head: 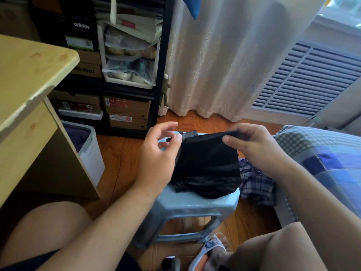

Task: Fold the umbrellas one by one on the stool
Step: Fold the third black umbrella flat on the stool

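Note:
A black umbrella (207, 167) rests on the pale blue plastic stool (191, 204) in front of me, its canopy bunched at the lower end. My right hand (256, 147) pinches the top right edge of the black fabric between thumb and fingers and holds it up. My left hand (158, 151) pinches the fabric at the top left edge with thumb and forefinger, the other fingers loosely curled. A second umbrella (256, 182) in blue plaid lies crumpled on the floor to the right of the stool, partly hidden by my right forearm.
A wooden desk (29, 79) stands at the left with a white bin (91, 151) beside it. A black shelf with shoe boxes (127, 112) is behind the stool. A bed with a checked blue cover (320, 151) is at the right. My sandalled foot (211, 249) is below the stool.

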